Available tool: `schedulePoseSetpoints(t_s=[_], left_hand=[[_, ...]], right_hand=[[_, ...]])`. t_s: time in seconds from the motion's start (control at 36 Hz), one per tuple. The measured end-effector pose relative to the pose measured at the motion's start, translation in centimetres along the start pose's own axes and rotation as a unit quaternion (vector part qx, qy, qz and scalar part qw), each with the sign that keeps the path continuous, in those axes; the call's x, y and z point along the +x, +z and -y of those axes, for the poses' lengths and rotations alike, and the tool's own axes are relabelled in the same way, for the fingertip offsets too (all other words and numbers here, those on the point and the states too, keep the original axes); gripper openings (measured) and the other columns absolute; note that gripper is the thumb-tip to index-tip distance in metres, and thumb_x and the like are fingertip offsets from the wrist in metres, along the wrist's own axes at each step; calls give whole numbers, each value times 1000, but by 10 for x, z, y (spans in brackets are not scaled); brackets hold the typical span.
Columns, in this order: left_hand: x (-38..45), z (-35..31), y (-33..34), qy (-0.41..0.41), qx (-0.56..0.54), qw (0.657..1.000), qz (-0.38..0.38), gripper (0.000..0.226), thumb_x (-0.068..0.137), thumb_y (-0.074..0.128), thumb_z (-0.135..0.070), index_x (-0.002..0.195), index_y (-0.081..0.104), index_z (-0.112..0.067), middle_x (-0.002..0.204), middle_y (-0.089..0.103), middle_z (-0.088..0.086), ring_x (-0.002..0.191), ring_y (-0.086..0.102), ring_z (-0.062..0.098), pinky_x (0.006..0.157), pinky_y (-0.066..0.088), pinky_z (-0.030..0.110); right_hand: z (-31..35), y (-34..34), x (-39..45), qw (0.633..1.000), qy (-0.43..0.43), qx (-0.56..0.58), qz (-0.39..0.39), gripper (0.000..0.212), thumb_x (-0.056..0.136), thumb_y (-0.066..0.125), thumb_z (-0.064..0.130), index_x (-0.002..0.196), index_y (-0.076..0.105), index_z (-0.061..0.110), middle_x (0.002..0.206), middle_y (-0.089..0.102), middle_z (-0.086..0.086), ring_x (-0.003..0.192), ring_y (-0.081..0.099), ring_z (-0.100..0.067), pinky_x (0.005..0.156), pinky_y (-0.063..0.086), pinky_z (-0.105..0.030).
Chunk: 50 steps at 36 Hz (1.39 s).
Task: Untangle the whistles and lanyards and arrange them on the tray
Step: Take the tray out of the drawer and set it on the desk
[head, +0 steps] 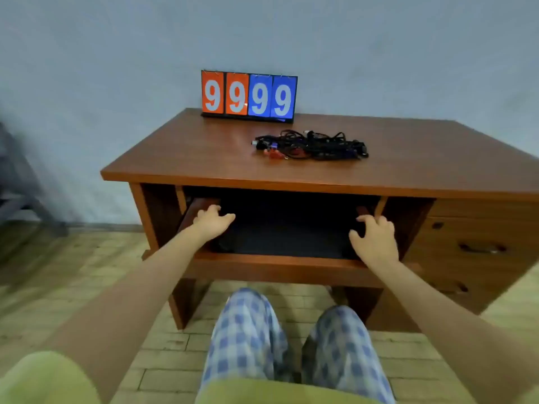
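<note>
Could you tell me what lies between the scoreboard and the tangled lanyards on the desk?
Only bare desktop, in the head view: the scoreboard stands at the back, the tangle of lanyards lies apart, nearer and rightward.

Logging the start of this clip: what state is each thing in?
Lanyards: tangled in a heap on the desk.
Scoreboard: upright, reads 9999.
Pull-out shelf: pulled out.
Tray: dark, on the shelf.
Left hand: on the tray's edge.
Right hand: likewise.
</note>
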<state>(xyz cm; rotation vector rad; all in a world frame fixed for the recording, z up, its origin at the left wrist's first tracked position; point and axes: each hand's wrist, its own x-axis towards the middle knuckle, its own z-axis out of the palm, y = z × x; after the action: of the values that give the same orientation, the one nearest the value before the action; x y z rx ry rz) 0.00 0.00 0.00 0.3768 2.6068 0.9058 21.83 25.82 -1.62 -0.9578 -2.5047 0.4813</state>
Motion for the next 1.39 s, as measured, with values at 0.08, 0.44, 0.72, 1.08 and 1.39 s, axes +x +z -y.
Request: schedulePoseSetpoints(t_s=[0.08, 0.44, 0.72, 1.08, 1.39], left_hand=[[0, 6, 5, 7, -22, 999, -34, 66, 98, 45, -46, 151, 24, -12, 153, 32, 14, 137, 36, 35, 107, 37, 42], [16, 2, -13, -64, -96, 993, 7, 61, 101, 42, -43, 148, 34, -5, 155, 30, 13, 141, 30, 32, 113, 26, 39], [-8, 9, -7, -73, -180, 981, -3, 53, 98, 54, -34, 139, 47, -2, 146, 45, 13, 132, 43, 32, 102, 37, 39], [-67, -8, -1, -49, -363, 927, 84, 44, 96, 51, -43, 127, 59, -12, 112, 67, 11, 99, 64, 31, 73, 52, 38], [-95, -62, -5, -5, -437, 895, 85, 27, 104, 38, -29, 109, 56, -10, 89, 62, 11, 77, 59, 27, 61, 45, 38]], right_hand=[[-4, 2, -4, 997, 60, -15, 51, 56, 95, 52, 41, 141, 40, 12, 136, 44, -15, 114, 53, -33, 82, 47, -37], [-13, -5, 3, 984, 127, 69, 104, 44, 98, 47, 27, 138, 47, 10, 102, 64, -5, 79, 59, -22, 63, 39, -30], [-16, -25, -4, 969, 140, 189, 71, 20, 100, 42, 10, 113, 57, 5, 74, 54, -6, 61, 47, -18, 51, 32, -30], [-48, -68, -51, 928, 208, 295, 90, 32, 98, 47, 6, 129, 55, 2, 116, 63, -13, 103, 60, -30, 86, 52, -43], [-36, -132, -38, 787, 289, 544, -7, 6, 95, 49, 15, 91, 53, 12, 90, 51, -8, 77, 52, -19, 55, 45, -29]])
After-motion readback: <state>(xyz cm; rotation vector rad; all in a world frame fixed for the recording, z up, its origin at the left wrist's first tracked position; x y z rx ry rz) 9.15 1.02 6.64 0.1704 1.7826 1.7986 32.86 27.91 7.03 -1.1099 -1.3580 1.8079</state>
